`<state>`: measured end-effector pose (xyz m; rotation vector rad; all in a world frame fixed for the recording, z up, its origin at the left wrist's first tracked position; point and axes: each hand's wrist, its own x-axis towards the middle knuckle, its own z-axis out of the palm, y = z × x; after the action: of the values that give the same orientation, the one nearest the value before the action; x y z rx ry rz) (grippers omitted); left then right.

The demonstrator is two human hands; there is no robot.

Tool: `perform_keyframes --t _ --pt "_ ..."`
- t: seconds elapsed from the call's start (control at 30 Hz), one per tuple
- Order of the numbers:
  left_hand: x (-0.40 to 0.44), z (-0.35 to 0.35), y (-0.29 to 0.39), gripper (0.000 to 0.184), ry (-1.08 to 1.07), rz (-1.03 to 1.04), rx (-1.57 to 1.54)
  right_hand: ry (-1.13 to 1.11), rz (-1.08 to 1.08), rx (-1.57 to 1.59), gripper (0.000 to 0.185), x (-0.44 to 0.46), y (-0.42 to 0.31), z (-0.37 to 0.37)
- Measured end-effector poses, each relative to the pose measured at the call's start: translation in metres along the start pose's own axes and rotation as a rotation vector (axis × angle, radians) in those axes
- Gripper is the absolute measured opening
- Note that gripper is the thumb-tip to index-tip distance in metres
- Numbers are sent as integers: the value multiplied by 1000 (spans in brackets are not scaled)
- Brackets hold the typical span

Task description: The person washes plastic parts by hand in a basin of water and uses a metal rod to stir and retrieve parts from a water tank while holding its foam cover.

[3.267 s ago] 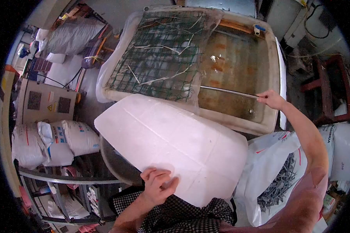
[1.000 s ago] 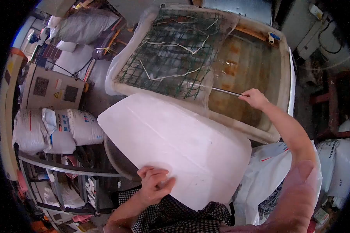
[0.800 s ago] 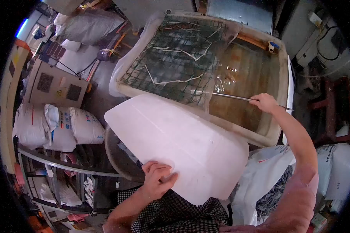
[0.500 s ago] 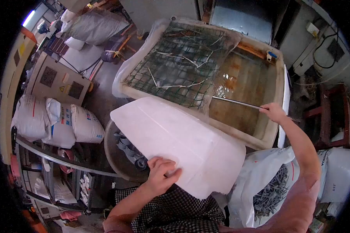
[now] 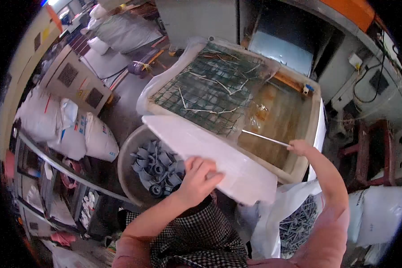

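My left hand (image 5: 200,178) is closed on the near edge of a white board (image 5: 219,156), which leans, tilted, at the front of a water tub (image 5: 315,120). In my right hand (image 5: 300,147) is a thin metal rod (image 5: 268,138), its far end at the border between a green net (image 5: 205,89) and the open water (image 5: 272,111). White strips lie across the net on the tub's left part. Beside the board on the left, a round basin (image 5: 126,172) holds several grey plastic parts (image 5: 158,169).
A white sack (image 5: 265,223) of grey slender pieces (image 5: 297,223) stands at front right. Full white sacks (image 5: 98,136) sit on the left above a metal-railed rack (image 5: 71,174). A reddish-brown frame (image 5: 364,156) is at right; grey cabinets (image 5: 198,22) stand behind.
The board has swung up to a steeper tilt, uncovering more of the basin and its grey parts. The rod stays in my right hand, and the view has shifted.
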<state>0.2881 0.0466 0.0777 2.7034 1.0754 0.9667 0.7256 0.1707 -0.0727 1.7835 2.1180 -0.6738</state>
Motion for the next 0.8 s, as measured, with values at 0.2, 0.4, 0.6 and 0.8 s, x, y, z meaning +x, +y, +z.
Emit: perform_keyframes --t 0.2,0.4,0.6,0.8 --pt "46 3 20 84 104 -187 196 -506 107 17 30 -12 42 30" --pt "-49 -49 -23 85 -75 -409 387 197 94 132 29 -18 68 -56" --pt "-235 -125 -130 60 -971 -1204 218 1588 73 259 26 -105 -44 -189" --pt "-366 -46 -245 43 -1248 -1168 174 1050 -543 315 23 -63 -313 -165"
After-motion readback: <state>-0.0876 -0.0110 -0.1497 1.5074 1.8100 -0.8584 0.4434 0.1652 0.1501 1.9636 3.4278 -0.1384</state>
